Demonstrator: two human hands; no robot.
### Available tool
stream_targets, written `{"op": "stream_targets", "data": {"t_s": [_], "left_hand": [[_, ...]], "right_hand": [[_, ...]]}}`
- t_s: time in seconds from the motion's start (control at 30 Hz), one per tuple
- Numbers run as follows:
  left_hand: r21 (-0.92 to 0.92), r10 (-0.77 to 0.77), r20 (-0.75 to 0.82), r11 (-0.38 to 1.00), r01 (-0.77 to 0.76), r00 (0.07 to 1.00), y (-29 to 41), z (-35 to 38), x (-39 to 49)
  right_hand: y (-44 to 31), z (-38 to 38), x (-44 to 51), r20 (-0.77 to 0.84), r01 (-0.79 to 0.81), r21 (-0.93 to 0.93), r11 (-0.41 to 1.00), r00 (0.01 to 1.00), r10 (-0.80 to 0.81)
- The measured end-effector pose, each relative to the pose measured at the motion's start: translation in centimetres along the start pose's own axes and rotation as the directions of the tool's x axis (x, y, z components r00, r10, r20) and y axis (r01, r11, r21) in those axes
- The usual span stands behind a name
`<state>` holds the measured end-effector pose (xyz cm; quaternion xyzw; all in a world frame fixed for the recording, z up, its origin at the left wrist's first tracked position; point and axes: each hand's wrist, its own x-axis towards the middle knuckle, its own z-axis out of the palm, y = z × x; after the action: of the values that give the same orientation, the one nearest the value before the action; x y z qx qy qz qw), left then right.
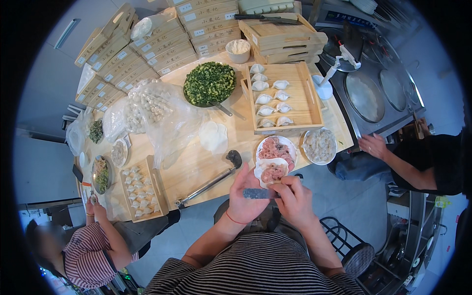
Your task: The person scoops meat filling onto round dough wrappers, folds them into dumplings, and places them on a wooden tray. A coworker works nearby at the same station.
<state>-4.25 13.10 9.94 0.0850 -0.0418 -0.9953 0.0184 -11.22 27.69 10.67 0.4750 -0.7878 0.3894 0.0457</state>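
On the fingers of my left hand [239, 206] lies a round dough wrapper [260, 171] with pink minced meat filling [274, 172] on it. My right hand [298, 204] grips a flat metal filling spatula [258, 193], whose blade crosses my left palm. Its fingertips are close to the wrapper's edge; whether they touch it I cannot tell. Just beyond is a white bowl [294, 144] of the same minced meat, partly hidden by the wrapper. A bowl of peeled shrimp [320, 145] stands to its right. Loose wrappers [214, 136] lie overlapped on the table.
A wooden tray [312, 97] holds folded dumplings [282, 96]. Chopped greens fill a bowl [209, 83]. A metal rod [206, 188] with a dark end lies near the table edge. Two other people [86, 254] work nearby, one beside the cooker [363, 97] at right. Wooden boxes [210, 27] are stacked behind.
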Motion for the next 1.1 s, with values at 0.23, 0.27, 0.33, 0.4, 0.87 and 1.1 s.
{"op": "stream_targets", "data": {"t_s": [0.23,0.27,0.33,0.4,0.87,1.1], "left_hand": [[-0.093,-0.015,0.085,0.995,0.023,0.996,0.1,0.3,0.1],[-0.081,-0.007,0.046,0.997,0.011,0.999,0.1,0.4,0.1],[-0.064,0.012,-0.028,0.998,-0.013,1.0,0.0,0.6,0.2],[-0.085,0.025,-0.051,0.996,-0.029,0.998,0.1,0.8,0.2],[-0.123,0.053,-0.098,0.99,-0.065,0.994,-0.6,0.7,1.1],[-0.041,0.058,-0.171,0.997,-0.066,0.984,-0.2,1.2,1.1]], "right_hand": [[-0.1,-0.7,-0.1,-0.105,-0.191,0.209,0.959,0.971,0.216],[-0.3,-0.9,0.0,-0.107,-0.206,0.265,0.942,0.965,0.241],[-0.6,-2.0,0.1,-0.084,-0.27,0.192,0.944,0.953,0.29],[-0.9,-2.9,0.2,-0.059,-0.321,0.085,0.943,0.943,0.327],[-2.0,-3.2,-0.3,0.047,-0.257,-0.208,0.944,0.961,0.272],[-1.7,-3.8,0.2,0.043,-0.381,0.172,0.908,0.924,0.379]]}}
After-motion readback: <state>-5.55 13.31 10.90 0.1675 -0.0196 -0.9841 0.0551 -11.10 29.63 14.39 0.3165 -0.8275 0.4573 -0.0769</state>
